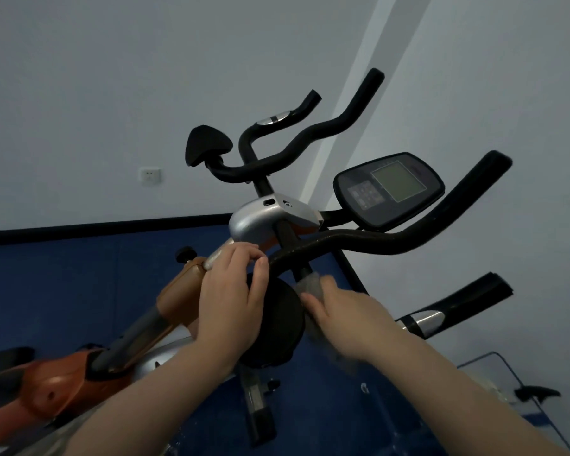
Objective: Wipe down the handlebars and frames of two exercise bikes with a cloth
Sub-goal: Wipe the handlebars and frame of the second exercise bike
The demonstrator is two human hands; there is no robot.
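near bike handlebar point(392, 240) black, curved, centre frame | left hand point(231, 301) fingers curled, pinching bar's left bend | right hand point(346, 319) blurred, fingers together on grey cloth point(311, 284) against stem under bar

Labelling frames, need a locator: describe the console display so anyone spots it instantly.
Find the near bike's black handlebar sweeping up to the right. Just above its middle sits the console, a dark rounded panel. Nothing else here has a pale square screen and a button pad.
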